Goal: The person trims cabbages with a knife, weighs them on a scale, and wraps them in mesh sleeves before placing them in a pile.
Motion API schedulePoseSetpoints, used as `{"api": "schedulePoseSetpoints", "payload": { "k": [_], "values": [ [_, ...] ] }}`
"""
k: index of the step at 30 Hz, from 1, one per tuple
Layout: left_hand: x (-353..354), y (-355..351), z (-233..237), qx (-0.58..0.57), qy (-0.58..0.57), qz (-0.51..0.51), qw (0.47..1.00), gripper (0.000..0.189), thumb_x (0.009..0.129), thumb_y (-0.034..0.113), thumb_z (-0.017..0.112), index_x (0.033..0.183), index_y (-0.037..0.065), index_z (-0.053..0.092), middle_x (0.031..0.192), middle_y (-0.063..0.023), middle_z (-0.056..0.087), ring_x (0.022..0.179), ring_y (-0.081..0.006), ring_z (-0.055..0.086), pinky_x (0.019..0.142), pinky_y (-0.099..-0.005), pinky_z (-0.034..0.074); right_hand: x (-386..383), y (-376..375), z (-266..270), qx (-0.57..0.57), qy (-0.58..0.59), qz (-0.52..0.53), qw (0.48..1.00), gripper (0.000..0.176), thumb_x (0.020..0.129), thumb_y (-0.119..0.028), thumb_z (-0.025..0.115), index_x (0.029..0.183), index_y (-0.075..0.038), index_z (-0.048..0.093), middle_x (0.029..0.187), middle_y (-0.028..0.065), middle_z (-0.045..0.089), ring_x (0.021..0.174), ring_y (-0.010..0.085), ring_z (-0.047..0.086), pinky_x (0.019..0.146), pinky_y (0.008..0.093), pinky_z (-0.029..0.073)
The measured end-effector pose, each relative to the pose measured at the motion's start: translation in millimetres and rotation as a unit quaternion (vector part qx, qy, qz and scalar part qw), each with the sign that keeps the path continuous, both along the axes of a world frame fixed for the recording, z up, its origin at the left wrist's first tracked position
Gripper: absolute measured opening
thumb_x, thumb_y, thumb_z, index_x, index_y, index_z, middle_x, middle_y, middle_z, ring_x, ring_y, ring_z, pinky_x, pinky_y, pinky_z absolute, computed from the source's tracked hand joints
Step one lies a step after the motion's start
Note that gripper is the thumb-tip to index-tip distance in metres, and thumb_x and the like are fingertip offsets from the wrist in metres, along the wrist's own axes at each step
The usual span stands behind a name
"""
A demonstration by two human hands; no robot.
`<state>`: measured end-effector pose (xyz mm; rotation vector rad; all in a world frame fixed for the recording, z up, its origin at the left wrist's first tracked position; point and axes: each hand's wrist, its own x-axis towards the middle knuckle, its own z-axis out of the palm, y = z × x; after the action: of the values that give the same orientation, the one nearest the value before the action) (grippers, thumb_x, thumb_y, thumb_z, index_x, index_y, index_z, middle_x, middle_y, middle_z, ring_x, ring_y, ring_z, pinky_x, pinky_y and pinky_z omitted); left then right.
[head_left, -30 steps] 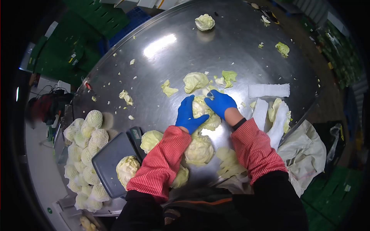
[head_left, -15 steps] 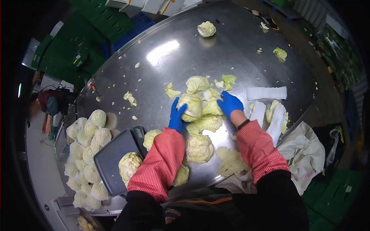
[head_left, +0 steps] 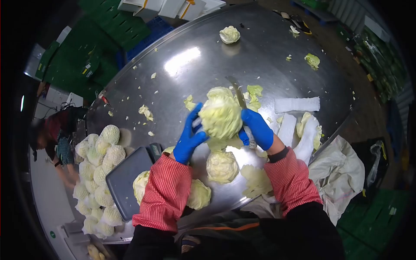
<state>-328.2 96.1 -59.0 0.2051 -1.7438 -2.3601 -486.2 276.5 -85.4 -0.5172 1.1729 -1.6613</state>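
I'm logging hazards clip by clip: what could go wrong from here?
1. The knife in the right hand is close beside the cabbage held in the left hand, so a slip might bring the blade against the gloved fingers.
2. The left hand grips this round cabbage from one side, so it could roll free and perhaps bump the nearer cabbage.

Left hand [head_left: 187, 136] holds a cabbage [head_left: 221, 117], right hand [head_left: 259, 128] (both blue-gloved) a knife [head_left: 238, 91]
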Motion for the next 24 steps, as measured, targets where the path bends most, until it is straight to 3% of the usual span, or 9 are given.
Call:
{"api": "schedulePoseSetpoints", "payload": {
  "k": [1, 2, 6, 10, 11, 13, 18, 21, 24],
  "values": [
    [-1, -4, 2, -0.188, 0.005, 0.042, 0.981, 0.095, 0.077, 0.04, 0.072, 0.148, 0.014, 0.014, 0.147, -0.0139, 0.026, 0.136, -0.035, 0.025, 0.106, -0.053, 0.029, 0, 1, 3, -0.032, -0.083, 0.038, 0.995, 0.056, 0.095, -0.048, 0.04, 0.129, -0.005, 0.047, 0.086, 0.0068, 0.063, 0.056, 0.0086, 0.057, 0.05, 0.0223, 0.048],
    [-2, -2, 3, -0.119, 0.009, 0.04, 0.992, 0.105, 0.067, 0.021, 0.081, 0.148, 0.014, 0.014, 0.146, -0.0119, 0.029, 0.136, -0.0317, 0.027, 0.109, -0.044, 0.027, -1, 2, 7, -0.054, -0.166, 0.074, 0.982, 0.056, 0.098, -0.048, 0.032, 0.126, -0.004, 0.05, 0.087, 0.0064, 0.063, 0.056, 0.0091, 0.057, 0.049, 0.0228, 0.048],
    [-14, 20, -11, -0.084, -0.055, 0.032, 0.994, 0.103, 0.065, 0.014, 0.082, 0.147, 0.012, 0.019, 0.144, -0.0123, 0.031, 0.133, -0.0279, 0.032, 0.109, -0.0371, 0.03, 12, -28, -29, 0.037, -0.249, -0.053, 0.966, 0.055, 0.097, -0.05, 0.034, 0.121, -0.004, 0.053, 0.091, 0.0088, 0.063, 0.066, 0.0145, 0.061, 0.052, 0.0269, 0.051],
    [-18, 20, -54, -0.151, -0.147, 0.119, 0.97, 0.1, 0.063, 0.019, 0.084, 0.144, 0.013, 0.027, 0.134, -0.0156, 0.038, 0.126, -0.0286, 0.04, 0.105, -0.0381, 0.035, 7, -2, -9, 0.294, 0.107, -0.022, 0.95, 0.043, 0.097, -0.043, 0.04, 0.118, -0.009, 0.055, 0.088, 0.0133, 0.062, 0.077, 0.0189, 0.064, 0.065, 0.03, 0.053],
    [-20, 19, -61, -0.216, -0.161, 0.134, 0.954, 0.1, 0.062, 0.021, 0.085, 0.144, 0.013, 0.027, 0.131, -0.0158, 0.039, 0.124, -0.0293, 0.041, 0.104, -0.0385, 0.037, 10, 7, -17, 0.259, 0.315, -0.052, 0.912, 0.039, 0.096, -0.039, 0.042, 0.116, -0.009, 0.055, 0.086, 0.0136, 0.063, 0.075, 0.0208, 0.064, 0.065, 0.0318, 0.052],
    [-23, 17, -73, -0.344, -0.186, 0.164, 0.905, 0.101, 0.061, 0.024, 0.085, 0.144, 0.013, 0.028, 0.124, -0.0161, 0.042, 0.119, -0.0306, 0.044, 0.1, -0.0394, 0.039, 14, 29, -36, 0.151, 0.678, -0.102, 0.712, 0.031, 0.094, -0.033, 0.046, 0.113, -0.011, 0.057, 0.083, 0.0141, 0.063, 0.071, 0.0247, 0.064, 0.064, 0.0355, 0.052],
    [-30, 24, -79, -0.389, -0.218, 0.156, 0.882, 0.101, 0.06, 0.025, 0.085, 0.143, 0.014, 0.029, 0.119, -0.0155, 0.041, 0.113, -0.0308, 0.046, 0.099, -0.0393, 0.04, 21, 42, -28, 0.358, 0.625, -0.008, 0.694, 0.019, 0.093, -0.027, 0.044, 0.092, -0.011, 0.054, 0.087, 0.011, 0.064, 0.08, 0.031, 0.063, 0.067, 0.043, 0.049],
    [-26, 23, -83, -0.394, -0.19, 0.136, 0.889, 0.1, 0.061, 0.023, 0.085, 0.144, 0.014, 0.029, 0.12, -0.0155, 0.041, 0.114, -0.0301, 0.046, 0.1, -0.039, 0.039, -11, 46, -78, 0.355, 0.587, -0.041, 0.727, 0.026, 0.095, -0.028, 0.04, 0.098, -0.008, 0.056, 0.09, 0.0181, 0.065, 0.08, 0.0357, 0.063, 0.071, 0.0459, 0.049],
    [-23, 17, -78, -0.387, -0.166, 0.112, 0.9, 0.099, 0.062, 0.02, 0.084, 0.144, 0.015, 0.028, 0.123, -0.0153, 0.04, 0.117, -0.0299, 0.044, 0.102, -0.0388, 0.037, 2, 20, -16, 0.36, 0.446, -0.061, 0.817, 0.048, 0.087, -0.046, 0.051, 0.113, -0.006, 0.055, 0.097, 0.0191, 0.065, 0.082, 0.0376, 0.063, 0.078, 0.0443, 0.048]
  ]
}}
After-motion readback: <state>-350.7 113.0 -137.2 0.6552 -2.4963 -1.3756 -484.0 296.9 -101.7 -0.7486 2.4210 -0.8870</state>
